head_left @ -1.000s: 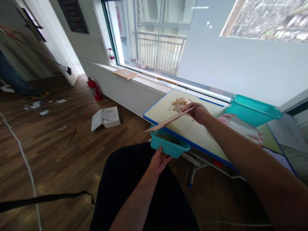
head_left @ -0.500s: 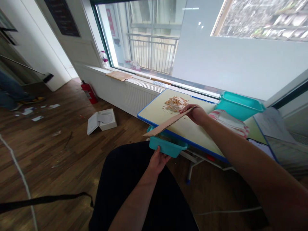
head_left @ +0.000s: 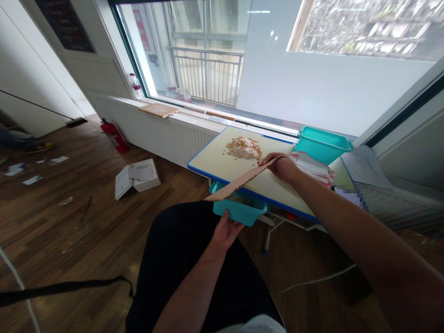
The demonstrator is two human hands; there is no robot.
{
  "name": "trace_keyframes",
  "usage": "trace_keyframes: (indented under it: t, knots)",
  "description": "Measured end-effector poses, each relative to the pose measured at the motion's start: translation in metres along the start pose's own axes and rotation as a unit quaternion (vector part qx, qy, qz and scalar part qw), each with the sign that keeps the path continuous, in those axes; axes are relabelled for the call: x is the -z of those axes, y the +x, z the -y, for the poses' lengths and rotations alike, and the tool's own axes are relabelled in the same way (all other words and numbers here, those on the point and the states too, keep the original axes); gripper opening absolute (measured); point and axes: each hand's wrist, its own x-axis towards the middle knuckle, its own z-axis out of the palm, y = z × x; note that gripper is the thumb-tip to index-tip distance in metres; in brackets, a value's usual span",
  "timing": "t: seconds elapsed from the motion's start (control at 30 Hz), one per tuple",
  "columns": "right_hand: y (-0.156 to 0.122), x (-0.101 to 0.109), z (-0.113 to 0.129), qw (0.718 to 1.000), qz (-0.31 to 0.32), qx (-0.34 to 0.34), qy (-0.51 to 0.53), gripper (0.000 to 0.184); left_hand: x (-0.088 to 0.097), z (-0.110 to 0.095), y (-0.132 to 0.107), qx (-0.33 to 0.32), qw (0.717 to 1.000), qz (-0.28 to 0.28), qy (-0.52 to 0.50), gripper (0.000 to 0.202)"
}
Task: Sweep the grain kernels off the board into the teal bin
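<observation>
My left hand [head_left: 227, 232] grips the near side of a small turquoise plastic basket [head_left: 239, 212], held just below the table's front edge. Some grainy matter shows inside it, too dim to name. My right hand [head_left: 280, 166] is closed on one end of a strip of brown cardboard [head_left: 239, 181], which slants down to the left across the table edge and over the basket. Behind the cardboard, a pile of orange kernels and white grains [head_left: 243, 148] lies on the pale tabletop [head_left: 208, 157] with its blue rim.
A second turquoise basket [head_left: 322, 144] stands at the table's back right, beside a pink-and-white cloth [head_left: 310, 167]. An opened white box [head_left: 144, 175] and a fire extinguisher [head_left: 115, 136] are on the floor at left. A radiator [head_left: 183, 138] runs under the window.
My view has turned slightly right, so the room's contents shift left. Both hands keep their holds on the basket and the cardboard, with hardly any movement between them.
</observation>
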Motion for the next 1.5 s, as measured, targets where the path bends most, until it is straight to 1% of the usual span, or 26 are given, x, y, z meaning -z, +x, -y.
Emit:
trace_keyframes:
  t: [0.1, 0.27, 0.37, 0.47, 0.77, 0.93, 1.07, 1.23, 1.43, 1.5]
  knots:
    - [-0.01, 0.006, 0.003, 1.0, -0.012, -0.002, -0.009, 0.007, -0.002, 0.008, -0.001, 0.005, 1.0, -0.003, -0.002, 0.051]
    - [-0.028, 0.014, 0.008, 1.0, -0.024, -0.01, -0.006, 0.006, -0.006, 0.022, -0.004, 0.027, 1.0, 0.016, 0.003, 0.052]
    - [-0.039, 0.018, 0.009, 0.999, -0.032, 0.003, 0.003, 0.006, -0.009, 0.029, -0.007, 0.05, 0.999, 0.021, -0.006, 0.052]
    - [-0.05, 0.022, 0.009, 0.999, -0.033, 0.019, 0.012, 0.007, -0.013, 0.036, -0.009, 0.058, 0.998, 0.018, -0.014, 0.052]
    - [-0.072, 0.033, 0.008, 0.996, -0.083, 0.001, 0.013, 0.01, -0.022, 0.048, -0.012, 0.07, 0.997, 0.017, -0.006, 0.053]
    - [-0.092, 0.039, 0.011, 0.994, -0.109, 0.003, 0.001, 0.012, -0.029, 0.056, -0.017, 0.087, 0.996, 0.022, -0.006, 0.051]
    - [-0.107, 0.039, 0.015, 0.993, -0.114, 0.008, -0.006, 0.009, -0.03, 0.062, -0.02, 0.104, 0.994, 0.033, -0.002, 0.05]
    - [-0.112, 0.036, 0.016, 0.99, -0.137, 0.017, 0.002, 0.008, -0.029, 0.066, -0.02, 0.107, 0.993, 0.049, 0.005, 0.052]
    - [-0.108, 0.04, 0.01, 0.991, -0.135, 0.013, 0.004, 0.01, -0.03, 0.065, -0.019, 0.118, 0.992, 0.037, -0.004, 0.052]
    - [-0.106, 0.042, 0.008, 0.991, -0.133, 0.023, 0.005, 0.01, -0.029, 0.065, -0.019, 0.116, 0.993, 0.035, -0.003, 0.052]
